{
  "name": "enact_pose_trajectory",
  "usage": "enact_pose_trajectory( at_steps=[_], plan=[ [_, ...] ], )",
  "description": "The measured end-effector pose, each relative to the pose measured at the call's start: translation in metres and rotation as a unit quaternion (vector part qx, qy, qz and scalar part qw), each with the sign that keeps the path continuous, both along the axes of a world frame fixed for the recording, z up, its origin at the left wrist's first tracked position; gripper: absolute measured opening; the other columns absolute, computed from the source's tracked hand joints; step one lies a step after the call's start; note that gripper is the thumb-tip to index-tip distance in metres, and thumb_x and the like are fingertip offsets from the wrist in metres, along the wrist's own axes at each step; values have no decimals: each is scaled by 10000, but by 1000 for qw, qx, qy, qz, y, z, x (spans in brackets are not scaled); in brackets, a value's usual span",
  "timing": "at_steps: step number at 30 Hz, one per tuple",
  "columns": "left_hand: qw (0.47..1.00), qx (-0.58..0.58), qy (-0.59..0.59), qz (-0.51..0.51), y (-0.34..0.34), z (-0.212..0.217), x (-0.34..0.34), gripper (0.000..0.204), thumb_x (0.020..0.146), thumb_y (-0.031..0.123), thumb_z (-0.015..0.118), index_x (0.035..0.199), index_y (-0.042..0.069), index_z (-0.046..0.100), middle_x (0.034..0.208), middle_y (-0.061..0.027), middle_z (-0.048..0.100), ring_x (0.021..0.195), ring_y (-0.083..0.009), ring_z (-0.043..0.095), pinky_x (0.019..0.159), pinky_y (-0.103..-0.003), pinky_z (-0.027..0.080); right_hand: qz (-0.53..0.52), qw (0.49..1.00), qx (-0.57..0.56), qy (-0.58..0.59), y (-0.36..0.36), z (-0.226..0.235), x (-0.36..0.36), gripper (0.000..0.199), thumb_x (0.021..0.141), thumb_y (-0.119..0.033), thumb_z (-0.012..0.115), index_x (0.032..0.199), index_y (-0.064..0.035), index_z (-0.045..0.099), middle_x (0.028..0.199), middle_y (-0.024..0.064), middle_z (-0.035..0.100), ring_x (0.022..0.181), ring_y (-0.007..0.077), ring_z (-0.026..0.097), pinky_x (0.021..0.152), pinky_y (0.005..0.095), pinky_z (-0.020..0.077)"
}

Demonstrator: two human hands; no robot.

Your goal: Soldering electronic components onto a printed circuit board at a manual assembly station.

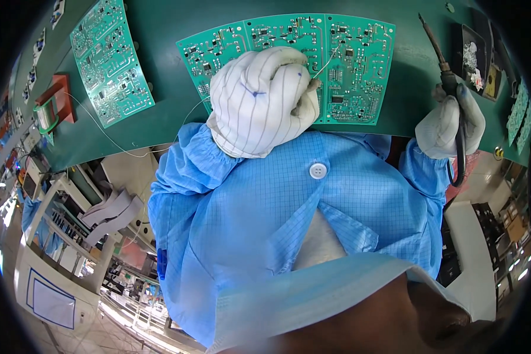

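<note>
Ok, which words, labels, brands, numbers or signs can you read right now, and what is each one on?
None can be read.
Circuit board panel, partly hidden by the left hand: any print is too small to read.
Second board panel, to the left: also too small.
Blue marks on the left glove: no readable letters.
Blue-outlined panel, lower left: no readable text.

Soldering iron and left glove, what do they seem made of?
Soldering iron: slim, dull brownish shaft, likely metal; matte dark handle, perhaps plastic or rubber. Left glove: probably soft fabric, matte white, going by its folds and thin stripes.
</note>
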State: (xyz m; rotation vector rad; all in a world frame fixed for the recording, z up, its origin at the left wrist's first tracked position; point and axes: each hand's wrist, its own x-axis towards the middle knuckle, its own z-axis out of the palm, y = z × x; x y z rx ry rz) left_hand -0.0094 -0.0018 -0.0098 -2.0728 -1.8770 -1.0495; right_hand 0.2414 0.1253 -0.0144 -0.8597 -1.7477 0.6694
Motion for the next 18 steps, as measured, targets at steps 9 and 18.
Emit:
enact_pose_trajectory(
  at_steps=[9, 18],
  plan=[
    [1000, -17, -1, -5, -3, -1, 1, 218, 599, 153, 716, 776, 125, 593, 961, -10, 632, 742, -202, 592, 602, -331, 465, 33, 995, -45, 86, 7, -8, 9, 218, 852, 50, 584, 1066, 64, 548, 892, 257, 660, 696, 233, 673, 672, 320, 568],
    [1000, -24, -7, -15, -4, -1, 0, 210, 579, 125, 682, 765, 124, 584, 976, -18, 636, 741, -213, 589, 613, -334, 461, 36, 998, -36, 47, 8, -7, 8, 211, 848, 32, 599, 1054, 63, 562, 886, 248, 661, 696, 231, 679, 693, 328, 567]
  ],
)
